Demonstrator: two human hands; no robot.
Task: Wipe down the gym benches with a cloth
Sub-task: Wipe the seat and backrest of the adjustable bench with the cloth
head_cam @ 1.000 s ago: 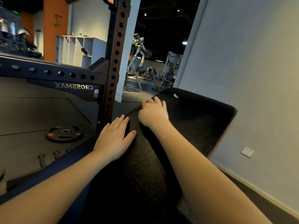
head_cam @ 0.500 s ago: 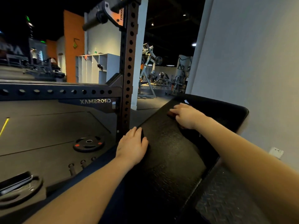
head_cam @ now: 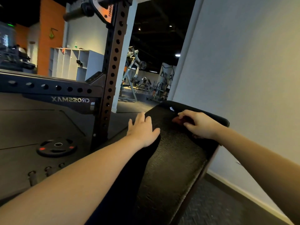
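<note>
My L forearm & R forearm: both bare all the way to the frame edge, wrists incl. L hand: bare, four fingers + thumb in sight, nails too blurred to make out. R hand: bare too, back & knuckles show, fingertips partly hidden. Forearms look thickest nr the frame edges.

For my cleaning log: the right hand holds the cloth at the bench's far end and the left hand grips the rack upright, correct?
No: the head view shows the left hand resting on the bench edge, clear of the rack upright. The right hand does hold the cloth.
</note>
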